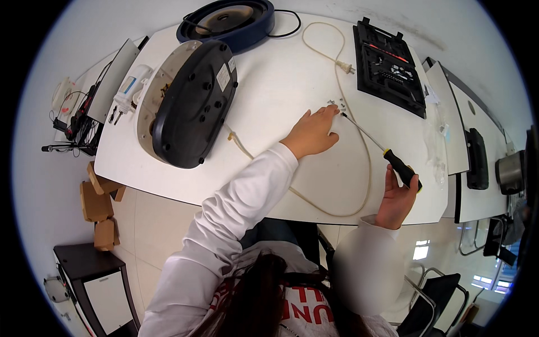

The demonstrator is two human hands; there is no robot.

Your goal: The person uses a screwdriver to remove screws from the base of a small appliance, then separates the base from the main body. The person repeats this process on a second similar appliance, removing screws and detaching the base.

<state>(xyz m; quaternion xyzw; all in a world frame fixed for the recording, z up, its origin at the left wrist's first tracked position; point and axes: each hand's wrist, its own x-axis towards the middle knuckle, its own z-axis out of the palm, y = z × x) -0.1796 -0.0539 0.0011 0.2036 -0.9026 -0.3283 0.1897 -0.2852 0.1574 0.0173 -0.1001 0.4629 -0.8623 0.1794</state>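
My right hand (396,197) grips a screwdriver by its black and yellow handle (400,168). Its metal shaft slants up and left, the tip just beside the fingers of my left hand (314,132). That hand reaches over the white table with fingers stretched out and thumb apart, fingertips at a small group of loose screws (343,105). Whether a fingertip touches a screw is too small to tell. To the left, an appliance with a cream housing (147,121) lies on its side, its black oval base (196,106) facing right.
A beige power cord (368,163) loops across the table around my left forearm, its plug (347,68) near an open black tool case (387,67). A dark blue round basin-like part (258,28) stands at the back. Beside the housing lies a white cylindrical part (132,90).
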